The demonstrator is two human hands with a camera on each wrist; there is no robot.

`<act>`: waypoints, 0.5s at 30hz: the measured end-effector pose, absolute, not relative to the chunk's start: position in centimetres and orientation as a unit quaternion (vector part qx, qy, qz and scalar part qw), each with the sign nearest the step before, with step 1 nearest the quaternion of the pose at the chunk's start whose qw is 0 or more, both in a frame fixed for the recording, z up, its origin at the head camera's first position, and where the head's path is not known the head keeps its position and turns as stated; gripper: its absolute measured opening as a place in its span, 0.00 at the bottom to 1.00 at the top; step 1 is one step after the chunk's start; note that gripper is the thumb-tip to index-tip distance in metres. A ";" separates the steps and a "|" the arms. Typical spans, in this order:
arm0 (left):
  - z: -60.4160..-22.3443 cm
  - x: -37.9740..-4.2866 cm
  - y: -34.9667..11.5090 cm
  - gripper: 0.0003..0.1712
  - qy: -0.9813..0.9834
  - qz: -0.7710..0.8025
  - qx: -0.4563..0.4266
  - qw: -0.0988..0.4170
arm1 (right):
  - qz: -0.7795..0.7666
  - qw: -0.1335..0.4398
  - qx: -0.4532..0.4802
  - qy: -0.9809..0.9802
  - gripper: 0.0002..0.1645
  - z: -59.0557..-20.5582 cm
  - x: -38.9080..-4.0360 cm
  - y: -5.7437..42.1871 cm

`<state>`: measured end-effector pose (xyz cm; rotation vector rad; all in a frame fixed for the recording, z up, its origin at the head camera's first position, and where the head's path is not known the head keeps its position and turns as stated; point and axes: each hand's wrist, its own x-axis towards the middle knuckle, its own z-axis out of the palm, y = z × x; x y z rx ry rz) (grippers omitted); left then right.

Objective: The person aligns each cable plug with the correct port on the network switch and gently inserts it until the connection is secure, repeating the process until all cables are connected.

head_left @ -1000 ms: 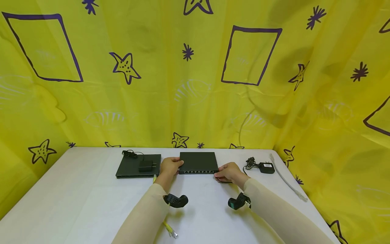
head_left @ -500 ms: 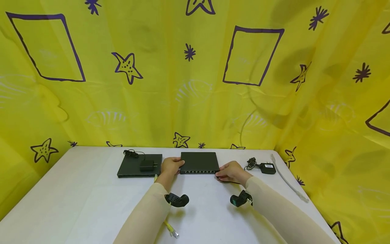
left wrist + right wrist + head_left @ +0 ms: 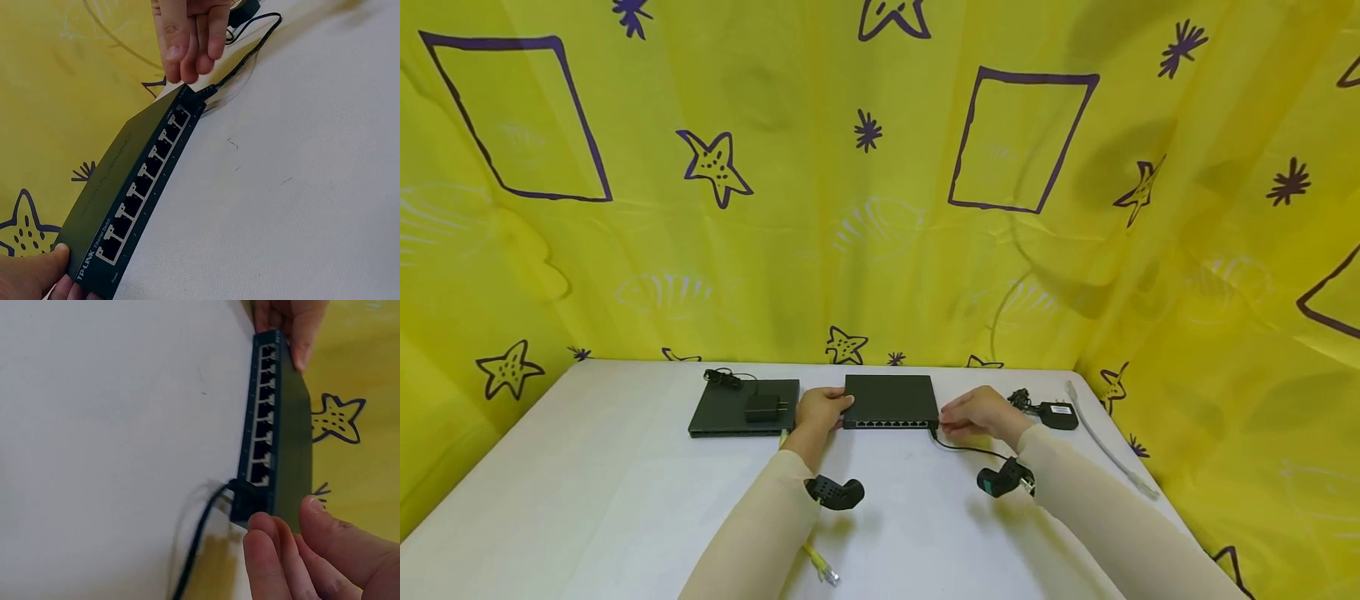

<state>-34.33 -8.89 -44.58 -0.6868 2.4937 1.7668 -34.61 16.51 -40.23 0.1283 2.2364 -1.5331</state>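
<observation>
A black TP-LINK Ethernet switch [image 3: 890, 398] has its row of ports facing me. My left hand [image 3: 822, 410] grips its left end, thumb on the top and fingers below, as the left wrist view shows. A thin black power cable [image 3: 970, 448] runs from the right end of the switch's front, where its plug [image 3: 205, 94] sits in the socket. Beside that corner is my right hand [image 3: 981, 412], fingers extended and holding nothing. In the right wrist view, its fingertips [image 3: 259, 540] overlap the switch's near end.
A power adapter [image 3: 1058, 415] with bundled cord lies right of the switch, and a grey network cable [image 3: 1108, 447] beyond it. To the left, another black flat box [image 3: 715, 410] carries a second adapter [image 3: 762, 407]. A yellow network cable [image 3: 820, 562] passes under the left forearm.
My right hand has let go of the power plug and moved slightly right and up, leaving the plug in view at the switch's front. The left hand keeps its grip.
</observation>
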 end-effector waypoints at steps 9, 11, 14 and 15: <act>-44.6 -34.2 -9.0 0.19 0.795 0.567 -0.215 0.006 | -0.534 0.198 0.028 0.821 0.25 -38.0 -35.5 19.1; -44.6 -34.2 -9.0 0.18 0.794 0.568 -0.215 0.005 | -0.527 0.191 0.027 0.828 0.26 -37.4 -35.6 20.0; -44.5 -34.2 -9.0 0.18 0.793 0.570 -0.216 0.006 | -0.521 0.187 0.018 0.833 0.27 -36.6 -35.6 21.6; -44.5 -34.3 -9.0 0.18 0.792 0.570 -0.217 0.007 | -0.519 0.184 0.017 0.835 0.27 -36.3 -35.6 22.1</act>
